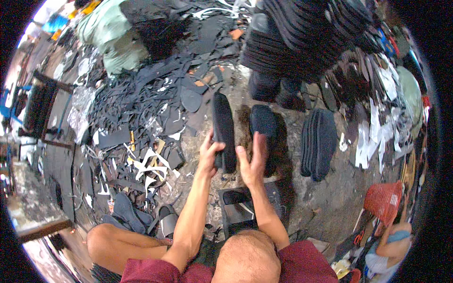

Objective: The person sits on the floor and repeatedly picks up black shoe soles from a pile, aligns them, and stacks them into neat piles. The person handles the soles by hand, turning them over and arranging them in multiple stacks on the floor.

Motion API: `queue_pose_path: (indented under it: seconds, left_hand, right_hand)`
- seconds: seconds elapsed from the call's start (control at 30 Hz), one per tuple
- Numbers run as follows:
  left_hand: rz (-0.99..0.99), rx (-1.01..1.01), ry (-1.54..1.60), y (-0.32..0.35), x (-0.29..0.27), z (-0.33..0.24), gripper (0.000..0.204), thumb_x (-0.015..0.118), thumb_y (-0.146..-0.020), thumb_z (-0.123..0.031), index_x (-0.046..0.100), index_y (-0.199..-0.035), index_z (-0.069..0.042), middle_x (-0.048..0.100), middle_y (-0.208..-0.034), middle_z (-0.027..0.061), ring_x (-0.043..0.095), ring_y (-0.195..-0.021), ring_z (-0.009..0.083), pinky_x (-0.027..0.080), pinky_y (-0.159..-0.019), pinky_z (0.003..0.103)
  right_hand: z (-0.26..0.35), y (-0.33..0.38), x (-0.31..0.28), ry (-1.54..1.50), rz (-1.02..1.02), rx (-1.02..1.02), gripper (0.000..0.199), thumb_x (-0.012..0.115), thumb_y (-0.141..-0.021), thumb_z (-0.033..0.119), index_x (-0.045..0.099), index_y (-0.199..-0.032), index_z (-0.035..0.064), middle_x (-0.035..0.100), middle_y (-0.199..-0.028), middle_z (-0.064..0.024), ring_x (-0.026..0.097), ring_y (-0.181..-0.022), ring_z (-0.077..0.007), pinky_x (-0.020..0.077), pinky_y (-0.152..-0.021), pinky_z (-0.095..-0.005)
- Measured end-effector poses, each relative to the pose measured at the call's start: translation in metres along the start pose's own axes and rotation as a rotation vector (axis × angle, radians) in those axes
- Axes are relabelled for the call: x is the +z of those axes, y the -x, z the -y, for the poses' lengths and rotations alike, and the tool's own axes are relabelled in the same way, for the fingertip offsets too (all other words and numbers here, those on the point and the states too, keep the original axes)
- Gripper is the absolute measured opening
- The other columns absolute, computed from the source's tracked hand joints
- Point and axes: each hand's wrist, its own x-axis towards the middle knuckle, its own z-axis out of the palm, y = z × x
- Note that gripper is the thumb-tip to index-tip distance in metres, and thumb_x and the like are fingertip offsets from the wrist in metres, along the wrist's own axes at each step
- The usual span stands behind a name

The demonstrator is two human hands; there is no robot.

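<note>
A narrow stack of black shoe soles (224, 127) stands on edge in front of me. My left hand (207, 153) grips its left side, thumb laid against the soles and fingers partly hidden. To the right of the stack, my right hand (252, 160) is open, thumb and fingers apart, with a small gap to that stack. Its blurred fingertips overlap a second stack of black soles (264, 123); whether they touch cannot be made out. Nearer to me, a dark slide sandal (239, 210) lies on a dark flat board (226, 226) between my forearms.
Another sole stack (319, 144) leans over at the right. Tall piles of black soles (302, 42) rise at the far side. Black offcuts (137, 94) cover the left floor. White strips (373, 137) and a red basket (383, 200) are at right; a stool (40, 104) stands left.
</note>
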Motion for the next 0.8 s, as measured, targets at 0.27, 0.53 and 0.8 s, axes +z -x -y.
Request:
queue_pose_path:
  seconds: [0.27,0.53,0.8]
  left_hand:
    - [-0.416,0.509,-0.905,0.033,-0.005,0.006,0.068,0.084,-0.080,-0.018,0.057,-0.143,-0.013,0.042,-0.150,0.0217,0.045,-0.137,0.0366,0.039,-0.112,0.047]
    - [-0.102,-0.035,-0.469,0.010,0.060,0.054,0.084,0.061,-0.100,-0.049,0.026,-0.159,0.000,0.034,-0.160,0.0240,0.032,-0.149,0.0302,0.025,-0.121,0.041]
    - [0.365,-0.209,-0.148,0.069,0.072,0.042,0.079,0.050,-0.101,-0.054,0.032,-0.158,-0.002,0.038,-0.160,0.0152,0.037,-0.146,0.0317,0.026,-0.120,0.049]
  right_hand:
    - [-0.019,-0.021,-0.038,-0.289,-0.072,0.130,0.068,0.078,-0.087,0.008,0.049,-0.148,0.0001,0.072,-0.111,-0.0124,0.068,-0.094,-0.0174,0.0554,-0.083,-0.0316]
    - [-0.050,-0.036,0.004,0.064,-0.026,0.315,0.124,0.091,-0.067,0.039,0.016,-0.158,-0.0019,0.053,-0.137,-0.0323,0.050,-0.130,-0.0473,0.0392,-0.113,-0.0479]
    - [0.022,0.009,-0.155,0.121,-0.166,0.115,0.123,0.090,-0.066,0.026,0.014,-0.160,0.0007,0.043,-0.151,-0.0307,0.043,-0.140,-0.0443,0.0349,-0.117,-0.0459]
